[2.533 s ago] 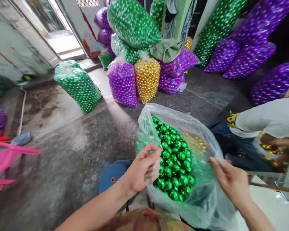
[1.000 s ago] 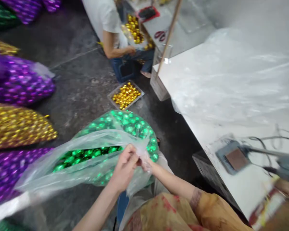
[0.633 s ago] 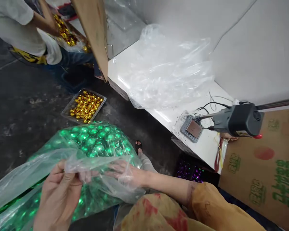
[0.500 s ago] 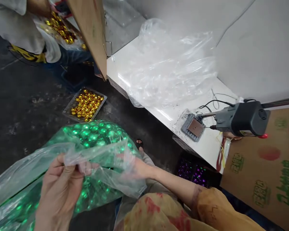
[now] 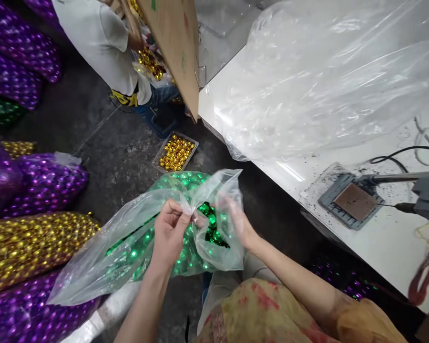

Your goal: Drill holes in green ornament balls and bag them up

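A large clear plastic bag (image 5: 136, 214) full of shiny green balls lies across my lap and the floor. My left hand (image 5: 173, 224) pinches its gathered film between thumb and fingers. Right beside it, the bag's mouth gapes, and green balls (image 5: 212, 221) show through the gap. My right hand (image 5: 238, 221) is at the mouth's right side, its fingers stretched out and partly veiled by the film. How firmly those fingers touch the plastic cannot be seen.
Bags of purple balls (image 5: 53, 183) and gold balls (image 5: 35, 245) crowd the left. A clear tray of gold balls (image 5: 175, 152) sits on the floor ahead. Beyond it, a co-worker (image 5: 96, 43) is beside a cardboard sheet (image 5: 178, 52). The white table (image 5: 296, 200) bears plastic sheeting and a grey device (image 5: 353, 202).
My view has swung left, bringing the stacked bags into sight. My hands are closer together, and the bag's mouth now gapes between them, exposing green balls. The left hand still pinches film.
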Action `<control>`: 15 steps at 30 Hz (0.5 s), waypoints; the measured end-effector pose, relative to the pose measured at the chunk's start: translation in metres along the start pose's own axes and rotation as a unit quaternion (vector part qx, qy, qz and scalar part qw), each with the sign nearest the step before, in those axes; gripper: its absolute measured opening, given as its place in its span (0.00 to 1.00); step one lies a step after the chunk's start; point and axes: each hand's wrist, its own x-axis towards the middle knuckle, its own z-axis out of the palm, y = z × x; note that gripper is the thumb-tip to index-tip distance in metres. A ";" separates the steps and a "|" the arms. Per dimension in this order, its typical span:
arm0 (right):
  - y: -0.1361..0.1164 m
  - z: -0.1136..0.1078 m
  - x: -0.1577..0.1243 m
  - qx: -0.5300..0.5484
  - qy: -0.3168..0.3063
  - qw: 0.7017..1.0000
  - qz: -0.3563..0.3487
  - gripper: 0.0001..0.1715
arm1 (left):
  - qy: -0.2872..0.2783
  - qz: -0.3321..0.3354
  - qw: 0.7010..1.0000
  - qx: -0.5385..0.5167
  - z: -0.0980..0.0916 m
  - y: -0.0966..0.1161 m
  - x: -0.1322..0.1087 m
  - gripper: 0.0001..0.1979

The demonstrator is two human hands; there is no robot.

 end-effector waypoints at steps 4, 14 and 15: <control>-0.015 0.022 0.015 -0.082 -0.050 0.989 -0.109 0.28 | 0.015 0.042 0.982 0.185 0.013 -0.009 0.005 0.13; 0.011 -0.013 -0.017 -0.049 -0.049 0.989 -0.129 0.32 | 0.120 0.049 0.965 0.228 0.003 -0.015 0.006 0.20; 0.023 -0.017 -0.029 -0.099 -0.039 0.984 -0.145 0.46 | 0.120 0.040 0.970 0.207 0.002 -0.014 0.007 0.21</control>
